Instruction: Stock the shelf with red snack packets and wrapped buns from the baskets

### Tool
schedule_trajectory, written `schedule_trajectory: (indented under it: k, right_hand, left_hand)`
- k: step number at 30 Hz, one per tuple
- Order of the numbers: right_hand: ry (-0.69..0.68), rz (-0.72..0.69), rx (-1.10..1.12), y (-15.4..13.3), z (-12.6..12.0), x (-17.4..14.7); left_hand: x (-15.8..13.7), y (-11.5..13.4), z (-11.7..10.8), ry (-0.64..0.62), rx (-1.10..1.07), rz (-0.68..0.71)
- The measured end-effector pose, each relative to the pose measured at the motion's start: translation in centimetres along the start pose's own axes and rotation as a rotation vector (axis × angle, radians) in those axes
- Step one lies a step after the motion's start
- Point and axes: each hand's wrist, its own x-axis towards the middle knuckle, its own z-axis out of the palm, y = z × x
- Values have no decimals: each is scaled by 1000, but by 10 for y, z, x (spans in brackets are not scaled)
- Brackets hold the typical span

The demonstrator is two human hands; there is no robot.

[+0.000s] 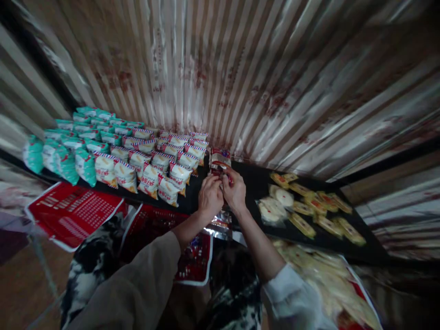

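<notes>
We are bending the fingers of the left hand (210, 197) and the right hand (235, 191) close together, tips nearly meeting, with only a narrow gap between them, and both are gripping a red and silver packet (222, 225). The packet is lying in front of us at the near middle of the black tabletop (253, 178), its silver end showing below the hands; the fingertips are partly hiding the rest, so we cannot tell exactly how each one is pressing. Just beyond the hands, a red and silver wrapper (220, 158) is showing, and we cannot tell whether it is part of the same packet. To the left, teal bags (67, 165) and white bags (149, 181) are standing in close rows. To the right, a clear pouch (273, 208) is holding pale round pieces, and yellow packs (314, 201) are lying loosely around its far and right sides. Below the tabletop, red bags (74, 213) are spreading toward our patterned trousers (233, 284), and a large bag (319, 279) of pale pieces is resting at the lower right. Behind everything, striped sheeting (192, 46) with blurred red print is covering the wall, and the room is looking dim.
</notes>
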Motion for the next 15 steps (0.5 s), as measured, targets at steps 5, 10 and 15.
schedule_trajectory:
  k: [5,10,15]
  right_hand:
    - [-51,-83,236,-73,-15,-94]
    - [-436,-30,308,-95,19,-192]
    - [-1015,259,27,-71,79,-241]
  left_hand:
    - [-89,-21,-59,-44,-105,45]
    - [-156,-78,-109,-482,171,-399]
    - [-180,-124,-136,-978,456,-666]
